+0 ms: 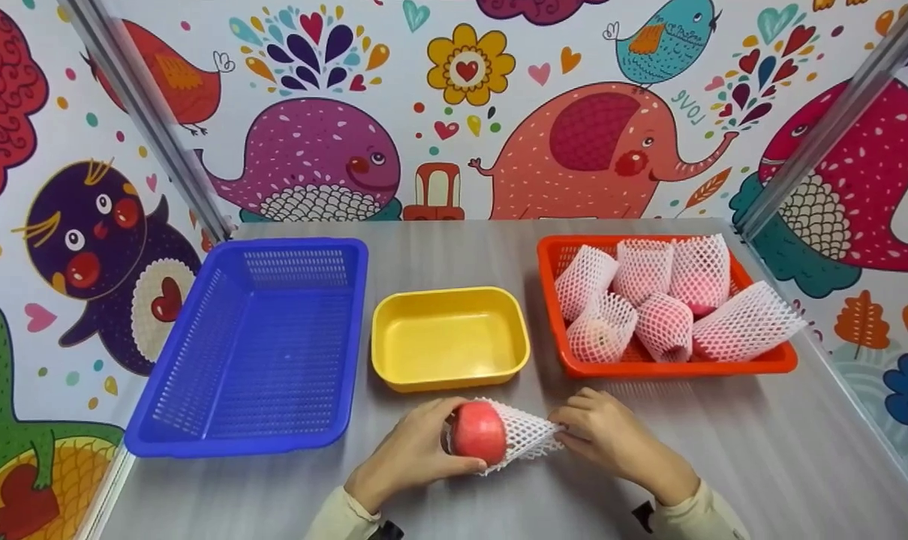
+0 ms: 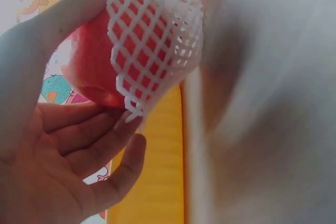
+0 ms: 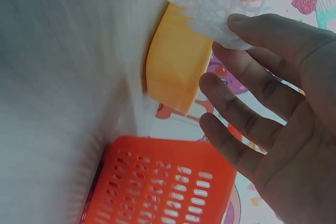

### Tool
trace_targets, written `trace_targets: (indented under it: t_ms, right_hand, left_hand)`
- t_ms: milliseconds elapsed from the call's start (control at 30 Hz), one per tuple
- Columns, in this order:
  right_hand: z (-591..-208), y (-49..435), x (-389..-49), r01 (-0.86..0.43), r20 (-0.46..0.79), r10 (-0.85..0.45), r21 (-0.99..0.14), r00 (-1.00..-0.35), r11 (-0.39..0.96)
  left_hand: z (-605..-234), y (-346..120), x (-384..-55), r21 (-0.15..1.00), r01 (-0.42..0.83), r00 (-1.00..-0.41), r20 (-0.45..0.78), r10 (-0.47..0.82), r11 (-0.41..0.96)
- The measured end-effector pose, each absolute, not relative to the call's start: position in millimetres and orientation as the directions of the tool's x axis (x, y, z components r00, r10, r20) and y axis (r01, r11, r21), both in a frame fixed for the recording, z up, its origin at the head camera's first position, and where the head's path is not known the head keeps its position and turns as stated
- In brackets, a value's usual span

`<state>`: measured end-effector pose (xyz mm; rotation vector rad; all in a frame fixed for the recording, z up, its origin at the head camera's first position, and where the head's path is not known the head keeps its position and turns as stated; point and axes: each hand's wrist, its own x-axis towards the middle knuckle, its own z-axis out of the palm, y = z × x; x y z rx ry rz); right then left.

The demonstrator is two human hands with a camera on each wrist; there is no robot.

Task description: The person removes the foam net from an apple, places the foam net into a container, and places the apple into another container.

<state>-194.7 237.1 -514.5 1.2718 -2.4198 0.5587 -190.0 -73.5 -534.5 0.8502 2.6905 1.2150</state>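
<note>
A red apple (image 1: 478,433) is partly covered by a white foam net sleeve (image 1: 527,431), in front of the yellow tray. My left hand (image 1: 416,448) grips the apple's bare end between thumb and fingers; in the left wrist view the net (image 2: 144,45) covers the apple's other side. At the net's free end, my right hand (image 1: 611,435) pinches it between thumb and index finger, the remaining fingers loosely bent in the right wrist view. The net stretches between both hands and narrows toward the right one.
A blue basket (image 1: 341,405) stands at the left with nothing in it. The yellow tray (image 1: 450,379) in the middle is bare inside. At the right, a red basket (image 1: 679,367) holds several net-wrapped apples (image 1: 641,270). Printed wall panels (image 1: 446,112) enclose the back and sides.
</note>
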Motion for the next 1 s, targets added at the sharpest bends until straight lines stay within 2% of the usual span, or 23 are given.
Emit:
trace_targets:
  t_ms: [533,767,1000]
  right_hand:
    - [-513.6,252.4,-189.7,-0.769,0.435,-0.653,-0.171,-0.620,0.616]
    - [-510.7,264.4,-191.3,-0.708,0.401,-0.614,-0.142,-0.680,0.691]
    - [-504.5,288.2,-187.7,-0.629,0.378,-0.551,-0.115,-0.744,0.769]
  left_hand:
    - [-529.1,-79.9,-188.2,0.706,0.510,-0.834,0.265,0.485,0.491]
    - [-524.4,-80.1,-188.4,0.699,0.556,-0.806,0.324,0.495,0.450]
    - [-524.8,-94.5,-186.5,0.672,0.559,-0.817,0.347,0.461,0.486]
